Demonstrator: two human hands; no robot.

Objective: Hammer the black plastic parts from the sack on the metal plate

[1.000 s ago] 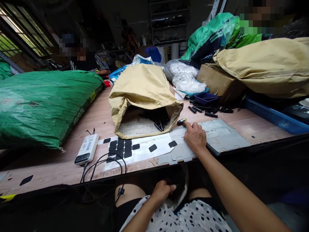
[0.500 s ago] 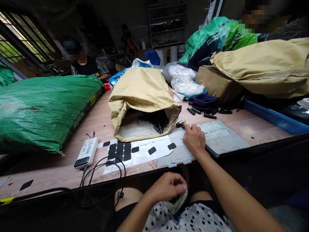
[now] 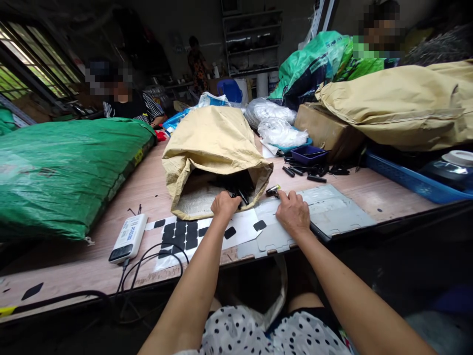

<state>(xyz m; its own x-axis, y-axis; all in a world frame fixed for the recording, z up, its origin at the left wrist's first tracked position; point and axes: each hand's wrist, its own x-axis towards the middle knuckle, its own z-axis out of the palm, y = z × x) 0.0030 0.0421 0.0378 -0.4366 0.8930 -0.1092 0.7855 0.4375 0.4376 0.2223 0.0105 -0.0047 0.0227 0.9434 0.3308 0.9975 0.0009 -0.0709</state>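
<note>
My left hand [image 3: 224, 204] is at the mouth of a tan woven sack [image 3: 214, 133], its fingers closed at the edge of a heap of slim black pen-like pieces [image 3: 241, 190]. A dark piece shows at its fingertips; the rest of the grip is hidden. My right hand [image 3: 293, 212] rests on a grey board [image 3: 332, 207], fingers curled together against a small black and silver tool [image 3: 272, 190] with a yellow-green end. Under the right wrist lies a black bar [image 3: 320, 231]. Between the hands is a white sheet with black rounded-square stickers [image 3: 229, 232].
A white power bank [image 3: 128, 236] with black cables lies left, beside a big green sack [image 3: 70, 172]. Loose black pieces [image 3: 317, 179], a purple tray [image 3: 308, 154], a cardboard box [image 3: 328, 130] and a blue tray [image 3: 402, 177] stand right. Other people are across the table.
My left hand has moved up and forward from above my lap to the black pieces in the sack mouth. My right hand stays at the small tool. The view has shifted slightly.
</note>
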